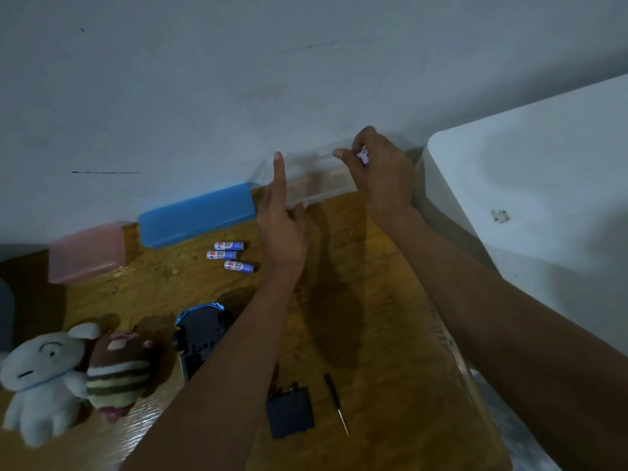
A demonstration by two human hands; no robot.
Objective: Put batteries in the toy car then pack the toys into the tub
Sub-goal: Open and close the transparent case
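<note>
The left hand (282, 229) steadies a clear box (319, 178), index finger extended, while the right hand (380, 171) fingers pinch a battery (363, 156) over it.

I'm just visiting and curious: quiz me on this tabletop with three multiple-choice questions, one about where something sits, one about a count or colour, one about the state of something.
1. Where does the screwdriver lie?
A. right of the black cover plate
B. on top of the blue box
C. between the two plush toys

2. How many batteries lie loose on the table?
A. one
B. three
C. six

3. What is the right hand doing?
A. resting flat on the wood
B. holding a battery by the clear box
C. gripping the screwdriver

Answers:
1 A: the screwdriver lies just right of the black cover plate.
2 B: three batteries lie side by side near the blue box.
3 B: the right hand pinches a battery at the clear box, which the left hand steadies.
</note>
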